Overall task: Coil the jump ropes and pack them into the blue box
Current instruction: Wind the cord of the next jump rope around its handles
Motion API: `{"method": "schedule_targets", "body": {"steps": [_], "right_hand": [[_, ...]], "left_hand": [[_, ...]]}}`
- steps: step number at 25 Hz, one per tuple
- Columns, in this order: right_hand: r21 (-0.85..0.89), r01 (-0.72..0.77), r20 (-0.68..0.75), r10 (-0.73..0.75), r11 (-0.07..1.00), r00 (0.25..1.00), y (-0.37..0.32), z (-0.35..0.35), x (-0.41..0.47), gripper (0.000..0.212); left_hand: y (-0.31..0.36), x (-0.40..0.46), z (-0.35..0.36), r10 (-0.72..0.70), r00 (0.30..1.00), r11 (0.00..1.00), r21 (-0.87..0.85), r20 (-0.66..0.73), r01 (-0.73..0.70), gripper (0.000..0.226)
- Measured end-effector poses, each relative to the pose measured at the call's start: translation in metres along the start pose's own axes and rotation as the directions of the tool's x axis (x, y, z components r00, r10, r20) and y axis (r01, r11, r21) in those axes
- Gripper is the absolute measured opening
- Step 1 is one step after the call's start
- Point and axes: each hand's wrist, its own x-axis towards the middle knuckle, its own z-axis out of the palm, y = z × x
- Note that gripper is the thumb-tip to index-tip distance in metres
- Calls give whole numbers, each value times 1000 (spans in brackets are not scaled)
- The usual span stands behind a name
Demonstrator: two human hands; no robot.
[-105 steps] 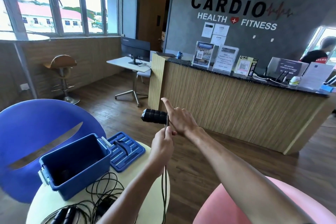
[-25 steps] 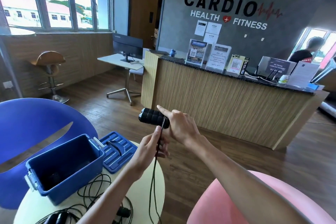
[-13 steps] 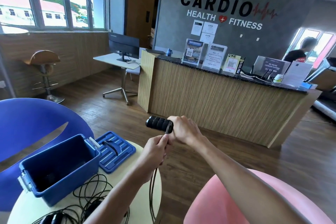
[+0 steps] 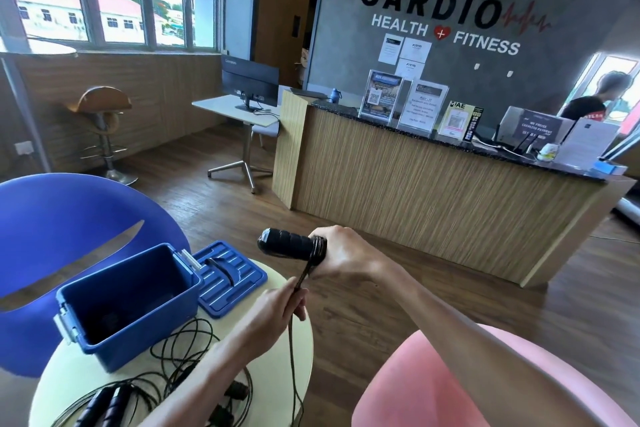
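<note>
The step in hand looks like winding the cord round the handle. To do it well, I judge, keep the cord taut between the two hands, lay each turn snug beside the last at the handle's near end, and let the slack feed up freely so it does not snag on the table edge or drag the other ropes about.

The right hand is clenched round one end of the handle, held level in the air past the table's far edge; several turns of cord sit bunched just against its fingers. The left hand is lower, over the table's right edge, its fingertips pinched on the cord, which runs tight up to the handle and hangs loose below, out of the bottom of the view.

The box stands open near the table's left edge, its lid flat just beside it at the far edge. Whether anything lies inside I cannot tell; the bottom is dark. More cord and a pair of handles lie loose along the near edge, uncoiled, so most of the packing seems left to do
</note>
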Motion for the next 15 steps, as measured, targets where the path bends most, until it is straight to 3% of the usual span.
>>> {"method": "schedule_targets", "body": {"steps": [3,6,8,9,12,15], "right_hand": [[36,79,131,-83,996,988,-9,-2,-14,48],[95,143,141,-156,985,978,-17,1,-25,56],[98,181,177,-196,979,965,-19,-2,-34,70],[85,194,197,-208,977,958,-19,-4,-38,74],[44,212,195,-216,976,957,-19,-8,-47,73],[-42,243,176,-232,969,956,-21,-5,-53,73]], "left_hand": [[-1,8,-18,57,997,989,132,51,-63,16],[8,19,-43,-14,988,981,194,151,-16,15],[9,25,-60,113,965,978,142,236,-150,6],[6,30,-66,170,945,967,137,279,-214,12],[14,47,-76,198,918,871,369,342,-325,12],[25,61,-77,166,922,824,464,349,-324,10]]}}
